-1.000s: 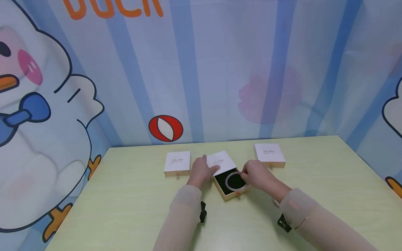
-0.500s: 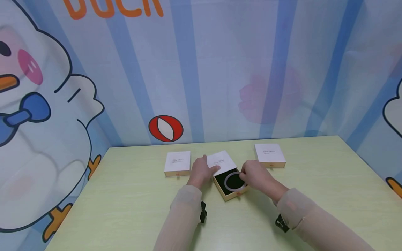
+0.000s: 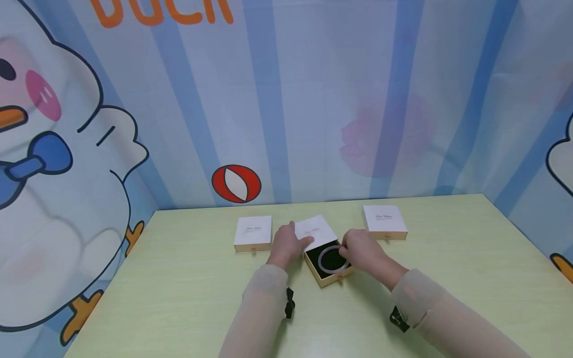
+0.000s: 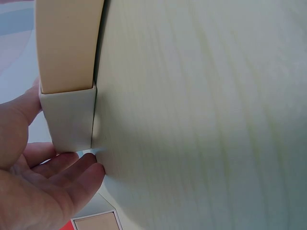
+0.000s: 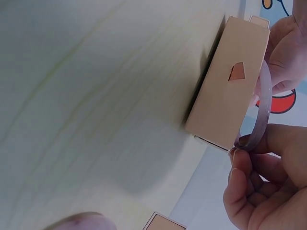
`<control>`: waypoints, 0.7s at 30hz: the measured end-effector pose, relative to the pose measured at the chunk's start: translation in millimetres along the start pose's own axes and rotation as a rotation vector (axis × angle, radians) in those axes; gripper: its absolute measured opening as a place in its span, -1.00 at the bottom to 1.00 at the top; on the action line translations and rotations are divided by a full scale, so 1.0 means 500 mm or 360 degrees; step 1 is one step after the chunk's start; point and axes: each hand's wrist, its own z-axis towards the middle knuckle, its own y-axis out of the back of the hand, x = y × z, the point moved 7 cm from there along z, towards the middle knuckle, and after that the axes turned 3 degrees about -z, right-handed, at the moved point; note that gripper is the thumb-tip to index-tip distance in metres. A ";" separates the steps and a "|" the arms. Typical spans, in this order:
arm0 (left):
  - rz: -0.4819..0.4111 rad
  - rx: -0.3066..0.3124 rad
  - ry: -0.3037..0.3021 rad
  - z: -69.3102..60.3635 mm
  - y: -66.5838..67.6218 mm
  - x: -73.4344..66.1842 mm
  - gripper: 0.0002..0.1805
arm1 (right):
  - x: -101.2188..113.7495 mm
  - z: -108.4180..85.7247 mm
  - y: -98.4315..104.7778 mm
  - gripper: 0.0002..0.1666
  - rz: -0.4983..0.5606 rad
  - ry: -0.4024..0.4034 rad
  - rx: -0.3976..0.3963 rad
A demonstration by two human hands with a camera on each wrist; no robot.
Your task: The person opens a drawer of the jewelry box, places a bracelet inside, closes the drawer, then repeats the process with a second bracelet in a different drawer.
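At mid-table lies a drawer-style gift box, its white sleeve (image 3: 317,230) slid back and its tan drawer (image 3: 315,270) pulled out, showing a black lining. My left hand (image 3: 285,244) grips the sleeve, thumb on top and fingers along its left side; the left wrist view shows fingertips at the sleeve's corner (image 4: 69,120). Over the drawer, a pale lilac bangle (image 3: 320,262) is pinched at its right edge between my right hand's (image 3: 363,249) thumb and fingers. In the right wrist view, the bangle (image 5: 264,105) stands partly above the drawer front (image 5: 223,96).
A similar closed white-topped box (image 3: 253,230) sits left of my left hand, another (image 3: 385,219) behind my right hand at the back right. The pale wooden table (image 3: 188,298) ends at a printed cartoon backdrop (image 3: 313,99). A blurred pinkish shape (image 5: 84,223) is unclear.
My right hand has shifted slightly left with the bangle, which now lies a little further left over the drawer. The left hand and the boxes have stayed put.
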 end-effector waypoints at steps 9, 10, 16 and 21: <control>0.0003 -0.0002 -0.0002 -0.001 0.000 0.000 -0.13 | 0.001 0.003 -0.001 -0.78 -0.0001 -0.0051 -0.0018; 0.0004 -0.0001 -0.0002 -0.001 0.000 0.000 -0.13 | 0.001 0.002 -0.001 -0.78 -0.0003 -0.0054 -0.0020; 0.0009 0.0001 0.0005 -0.002 0.000 0.000 -0.13 | 0.004 -0.001 -0.002 -0.72 -0.0028 -0.0076 -0.0009; -0.0004 0.0003 0.0009 -0.004 0.002 0.000 -0.14 | 0.004 0.001 -0.009 -0.68 -0.0050 -0.0103 0.0008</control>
